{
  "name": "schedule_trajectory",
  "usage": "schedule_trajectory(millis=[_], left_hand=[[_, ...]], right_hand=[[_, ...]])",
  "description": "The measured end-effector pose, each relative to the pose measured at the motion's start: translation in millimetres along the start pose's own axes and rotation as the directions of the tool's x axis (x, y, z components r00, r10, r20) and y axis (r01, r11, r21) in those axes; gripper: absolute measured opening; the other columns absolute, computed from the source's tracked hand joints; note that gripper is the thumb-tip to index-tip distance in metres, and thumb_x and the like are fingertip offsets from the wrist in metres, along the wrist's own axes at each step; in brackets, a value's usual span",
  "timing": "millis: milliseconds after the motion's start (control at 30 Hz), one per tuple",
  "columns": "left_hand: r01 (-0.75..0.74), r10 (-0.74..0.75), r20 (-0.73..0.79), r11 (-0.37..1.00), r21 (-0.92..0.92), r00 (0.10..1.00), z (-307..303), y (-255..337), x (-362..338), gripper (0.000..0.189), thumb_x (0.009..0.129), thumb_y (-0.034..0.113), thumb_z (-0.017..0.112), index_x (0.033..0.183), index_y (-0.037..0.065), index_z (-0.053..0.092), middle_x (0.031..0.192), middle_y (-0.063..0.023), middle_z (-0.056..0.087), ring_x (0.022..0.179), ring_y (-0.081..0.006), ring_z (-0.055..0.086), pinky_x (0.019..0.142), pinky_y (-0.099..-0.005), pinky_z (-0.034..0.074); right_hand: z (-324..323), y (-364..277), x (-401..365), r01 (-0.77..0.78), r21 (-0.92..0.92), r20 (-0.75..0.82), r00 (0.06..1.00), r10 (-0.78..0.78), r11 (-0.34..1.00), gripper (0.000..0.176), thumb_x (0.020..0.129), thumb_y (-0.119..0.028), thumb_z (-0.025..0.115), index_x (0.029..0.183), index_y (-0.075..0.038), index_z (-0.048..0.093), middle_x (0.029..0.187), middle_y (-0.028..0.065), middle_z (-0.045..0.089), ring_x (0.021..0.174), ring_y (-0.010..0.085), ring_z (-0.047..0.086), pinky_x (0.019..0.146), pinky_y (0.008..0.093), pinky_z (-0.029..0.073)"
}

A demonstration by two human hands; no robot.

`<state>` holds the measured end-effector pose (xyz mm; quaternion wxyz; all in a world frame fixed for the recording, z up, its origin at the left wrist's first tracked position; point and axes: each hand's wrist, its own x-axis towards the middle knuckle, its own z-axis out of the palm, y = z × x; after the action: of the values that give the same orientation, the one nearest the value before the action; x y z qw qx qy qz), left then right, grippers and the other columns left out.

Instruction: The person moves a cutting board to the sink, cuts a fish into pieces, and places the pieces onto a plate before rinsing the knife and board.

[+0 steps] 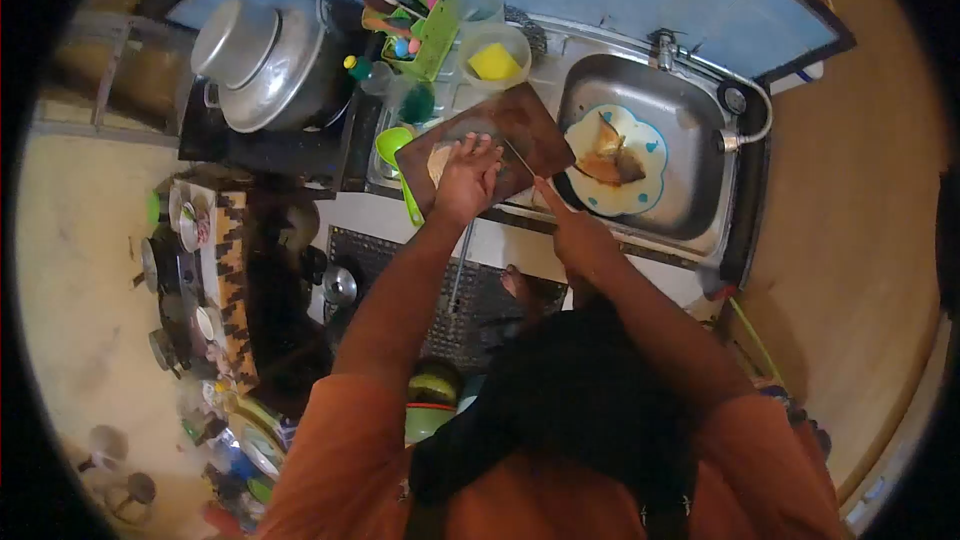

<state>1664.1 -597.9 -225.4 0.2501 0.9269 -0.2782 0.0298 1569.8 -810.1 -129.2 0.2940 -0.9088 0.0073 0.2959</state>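
Left hand [468,172]: palm down on the board, fingers stretched out rather than closed, covering part of a pale tan piece [437,164]. The piece shows at the outer side of my fingers, rounded at the edge; too little shows to say what it is.

Right hand [583,240]: closed round the handle of a knife [521,157]. Thin, narrow blade, angled up and left over the board, its tip near my left fingers. Cannot tell whether the edge touches the wood.

Cutting board [540,120]: dark reddish-brown, rectangular, worn and blotchy, set askew over the ribbed metal drainboard. The pale tan piece lies on its left part.

Just right of the board, a brushed-metal sink [690,105] with rounded corners. In it, a scalloped plate [650,195], cream with blue-green spots, bearing brown, glossy-looking pieces [622,165] in a thin brown smear.

Left edge of the board: a lime-green ladle [393,147], smooth round bowl, slim handle running down beside the wood. Beyond the board, a clear round tub [512,44] with a flat yellow sponge [494,62]; next to it, a green slotted caddy [432,55] packed with utensils. Further left, a big dull-silver pot [290,70], domed on top.
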Motion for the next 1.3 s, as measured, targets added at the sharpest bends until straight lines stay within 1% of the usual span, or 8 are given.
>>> schedule_trajectory(millis=[233,467,567,767,833,933,1167,1300], left_hand=[[-0.017,0.017,0.016,1.000,0.007,1.000,-6,1,-2,0.032,0.089,0.016,0.059,0.119,0.010,0.064,0.132,-0.0185,0.056,0.127,-0.0410,0.047,0.107,-0.0525,0.034],[-0.004,0.003,-0.045,0.999,-0.039,0.999,-6,3,-4,0.030,0.088,0.017,0.059,0.115,0.010,0.067,0.131,-0.0182,0.056,0.126,-0.0381,0.048,0.107,-0.0513,0.035],[0.044,-0.047,-0.036,0.996,-0.077,0.998,0,0,-5,0.030,0.087,0.018,0.059,0.116,0.009,0.066,0.133,-0.0180,0.055,0.128,-0.0369,0.047,0.109,-0.0499,0.034],[0.001,-0.002,0.033,0.999,0.033,0.999,-7,2,-6,0.033,0.091,0.019,0.053,0.121,0.010,0.063,0.136,-0.0149,0.053,0.132,-0.0333,0.043,0.111,-0.0469,0.031],[0.012,-0.021,0.101,0.996,0.088,0.995,-11,5,-3,0.033,0.092,0.020,0.052,0.122,0.010,0.062,0.137,-0.0141,0.052,0.132,-0.0322,0.043,0.112,-0.0464,0.031],[0.002,-0.015,0.110,0.993,0.117,0.994,-8,0,-3,0.032,0.091,0.019,0.055,0.121,0.010,0.063,0.135,-0.0150,0.053,0.131,-0.0330,0.044,0.112,-0.0463,0.031],[-0.019,0.017,0.032,0.996,0.082,0.999,-8,0,-6,0.031,0.091,0.019,0.056,0.119,0.010,0.064,0.133,-0.0161,0.055,0.129,-0.0342,0.046,0.112,-0.0466,0.031],[0.029,-0.046,0.126,0.991,0.132,0.991,-6,0,-2,0.033,0.094,0.021,0.048,0.123,0.012,0.062,0.137,-0.0130,0.052,0.133,-0.0316,0.041,0.112,-0.0467,0.030]], right_hand=[[19,-10,42,0.083,-0.021,-0.163,0.983,-0.085,0.996,0.083,0.084,-0.001,0.045,0.152,-0.034,0.012,0.088,0.0308,0.063,0.082,0.0452,0.065,0.075,0.0543,0.050],[22,-7,38,0.022,-0.055,-0.042,0.999,-0.024,0.998,0.084,0.083,-0.003,0.050,0.153,-0.031,0.012,0.088,0.0298,0.065,0.079,0.0445,0.066,0.070,0.0547,0.050],[24,-5,44,0.123,-0.084,-0.191,0.972,-0.137,0.989,0.088,0.082,-0.002,0.052,0.153,-0.032,0.010,0.085,0.0305,0.064,0.078,0.0448,0.065,0.070,0.0542,0.050],[22,-11,30,-0.036,-0.116,-0.003,0.999,0.036,0.993,0.087,0.084,-0.005,0.051,0.153,-0.034,0.008,0.082,0.0305,0.064,0.074,0.0454,0.065,0.067,0.0540,0.050],[35,-10,64,0.171,-0.148,-0.312,0.926,-0.210,0.974,0.089,0.083,-0.005,0.051,0.153,-0.036,0.005,0.080,0.0285,0.064,0.071,0.0453,0.064,0.065,0.0542,0.049],[17,-12,22,-0.017,-0.091,-0.018,1.000,0.016,0.996,0.087,0.084,-0.006,0.050,0.153,-0.036,0.006,0.079,0.0274,0.064,0.071,0.0466,0.063,0.067,0.0558,0.049],[22,-17,49,0.118,-0.129,-0.172,0.975,-0.140,0.985,0.087,0.084,-0.007,0.050,0.153,-0.034,0.005,0.078,0.0272,0.064,0.071,0.0460,0.064,0.066,0.0558,0.049],[30,-5,5,0.005,-0.088,-0.070,0.997,-0.012,0.996,0.089,0.083,-0.001,0.049,0.153,-0.031,0.003,0.084,0.0304,0.063,0.078,0.0462,0.063,0.071,0.0559,0.048]])
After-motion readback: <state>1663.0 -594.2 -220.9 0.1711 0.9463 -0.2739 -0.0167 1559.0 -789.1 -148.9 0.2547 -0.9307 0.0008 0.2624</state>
